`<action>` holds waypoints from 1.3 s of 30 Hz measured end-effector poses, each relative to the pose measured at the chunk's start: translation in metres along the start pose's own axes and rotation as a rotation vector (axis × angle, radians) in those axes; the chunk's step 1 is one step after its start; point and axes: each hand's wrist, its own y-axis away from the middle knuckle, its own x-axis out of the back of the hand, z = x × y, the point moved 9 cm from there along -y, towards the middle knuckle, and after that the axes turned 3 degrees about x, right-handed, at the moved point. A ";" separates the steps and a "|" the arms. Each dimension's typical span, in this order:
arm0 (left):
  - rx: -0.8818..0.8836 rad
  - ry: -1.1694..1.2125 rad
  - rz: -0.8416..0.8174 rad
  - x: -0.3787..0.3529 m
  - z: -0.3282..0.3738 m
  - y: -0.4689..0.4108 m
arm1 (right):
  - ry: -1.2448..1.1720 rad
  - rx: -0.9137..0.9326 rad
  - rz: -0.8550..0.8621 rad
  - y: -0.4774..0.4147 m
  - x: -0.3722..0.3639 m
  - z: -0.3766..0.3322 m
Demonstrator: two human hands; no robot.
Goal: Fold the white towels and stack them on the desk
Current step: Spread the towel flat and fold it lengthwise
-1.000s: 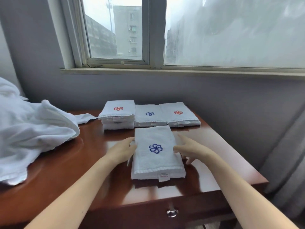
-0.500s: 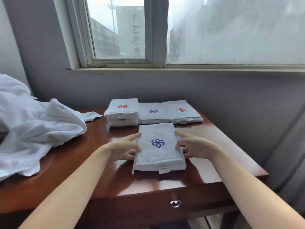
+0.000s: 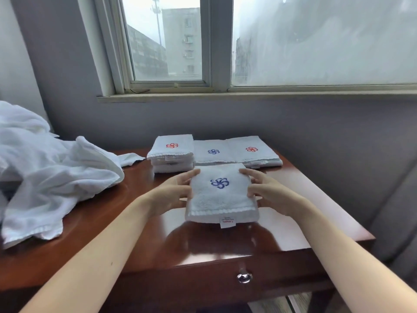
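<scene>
View from a head cam, looking fwd & down at a dark red-brown wooden table [image 3: 135,222] under a window [image 3: 203,41] in a grey wall.

Centre: a folded white towel w/ a blue flower logo on top, the held towel [image 3: 221,199]. Left hand [image 3: 173,193] grips its left edge and right hand [image 3: 268,195] grips its right edge. On each, the fingers curl over the top edge, w/ the rest of the hand against the side. Both bare forearms reach in from the bottom corners. The towel looks lifted just off the table, w/ its reflection on the glossy wood below. A small white label [image 3: 228,222] w/ red print hangs from its near edge.

Behind it, along the back of the table, 3 lots of folded white towels sit in a row, touching side by side:
- Left: a stack [image 3: 172,152] of several, red logo on top.
- Middle: the mid towel [image 3: 213,152], blue logo, lower than the stack. The held towel's far edge overlaps its near edge in view.
- Right: the end towel [image 3: 252,150], red logo.

Left side: a big rumpled pile [image 3: 52,177] of unfolded white towels, spilling across the table's left part, well apart from the hands.

Front of table: a drawer w/ a round metal knob [image 3: 244,277].
</scene>
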 end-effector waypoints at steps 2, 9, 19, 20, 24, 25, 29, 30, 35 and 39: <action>-0.064 -0.067 -0.003 0.003 0.020 -0.007 | 0.008 0.076 0.069 -0.008 0.010 -0.014; -0.212 -0.303 0.095 0.019 0.088 -0.062 | 0.027 0.239 0.181 -0.074 0.043 -0.053; -0.138 -0.435 0.119 0.063 0.118 -0.174 | 0.007 0.182 0.159 -0.208 0.078 -0.055; -0.122 -0.432 0.126 0.067 0.116 -0.181 | 0.010 0.174 0.157 -0.215 0.078 -0.052; -0.073 -0.442 0.157 0.077 0.104 -0.199 | 0.015 0.147 0.166 -0.240 0.079 -0.038; -0.064 -0.457 0.166 0.080 0.102 -0.203 | 0.018 0.143 0.168 -0.245 0.079 -0.034; -0.026 -0.502 0.196 0.087 0.091 -0.215 | 0.098 0.106 0.172 -0.258 0.074 -0.020; -0.021 -0.559 0.217 0.088 0.088 -0.216 | 0.135 0.084 0.171 -0.260 0.072 -0.015; -0.056 -1.094 0.399 0.086 0.083 -0.223 | 0.270 0.012 0.167 -0.268 0.070 0.001; -0.053 -1.166 0.418 0.081 0.074 -0.222 | 0.299 0.038 0.166 -0.271 0.068 -0.004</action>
